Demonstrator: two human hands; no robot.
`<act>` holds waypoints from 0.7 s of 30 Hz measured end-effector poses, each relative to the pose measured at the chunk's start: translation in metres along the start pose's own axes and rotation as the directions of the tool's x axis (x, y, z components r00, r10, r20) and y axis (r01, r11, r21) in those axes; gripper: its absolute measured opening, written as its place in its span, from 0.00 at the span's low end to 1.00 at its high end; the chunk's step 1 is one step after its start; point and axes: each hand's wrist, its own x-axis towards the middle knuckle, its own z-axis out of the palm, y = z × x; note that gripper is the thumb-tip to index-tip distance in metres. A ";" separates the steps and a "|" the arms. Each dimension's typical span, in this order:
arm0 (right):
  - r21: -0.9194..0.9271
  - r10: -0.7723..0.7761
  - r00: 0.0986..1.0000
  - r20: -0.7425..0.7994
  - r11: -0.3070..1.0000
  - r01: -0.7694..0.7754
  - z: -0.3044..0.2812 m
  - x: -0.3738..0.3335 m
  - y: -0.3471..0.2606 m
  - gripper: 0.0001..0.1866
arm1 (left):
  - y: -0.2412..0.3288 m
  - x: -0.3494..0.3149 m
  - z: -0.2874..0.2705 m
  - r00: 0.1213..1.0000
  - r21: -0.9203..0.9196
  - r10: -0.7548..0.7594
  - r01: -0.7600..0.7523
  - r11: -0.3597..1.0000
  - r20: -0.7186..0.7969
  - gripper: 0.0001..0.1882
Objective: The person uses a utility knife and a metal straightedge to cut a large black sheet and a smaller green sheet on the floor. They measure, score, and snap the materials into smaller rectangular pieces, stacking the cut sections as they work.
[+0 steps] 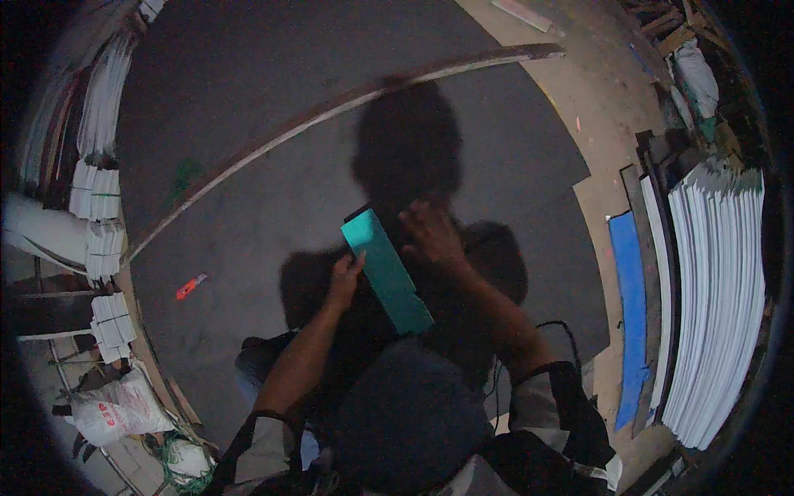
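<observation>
A long, flat teal piece [383,258] lies slantwise in front of me; its far end has a dark edge and its near right side shows a small step. My left hand [345,279] grips it at the left side, the thumb resting on its face. To the right of the piece, my right hand [434,236] is held apart from it with fingers spread, nothing visible in them. Part of that hand is dim in my shadow. Beneath both hands spreads a large dark grey sheet [248,223]. Over to the left, an orange-red utility knife [190,287] rests on the sheet.
A long straight bar [331,112] crosses the sheet beyond my hands. Stacks of white sheets [715,306] stand at the right, beside a blue strip [630,318]. Bundled white stacks [105,248] and a white sack [124,407] line the left. A black cable [562,325] loops near my right forearm.
</observation>
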 end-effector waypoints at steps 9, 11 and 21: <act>-0.250 0.421 0.332 -0.844 0.239 -0.938 -0.092 -0.077 0.071 0.37 | -0.014 -0.029 -0.034 0.999 -0.381 0.028 -0.016 0.925 0.024 0.17; -0.249 0.404 0.586 -0.703 0.632 -0.734 -0.104 -0.059 0.043 0.37 | -0.017 -0.037 -0.040 0.999 -0.497 -0.003 -0.021 0.868 -0.047 0.17; 0.086 -0.422 0.831 0.363 0.903 0.421 -0.049 0.065 -0.261 0.56 | 0.017 -0.064 -0.127 0.904 -0.722 -0.072 -0.287 0.630 -0.422 0.15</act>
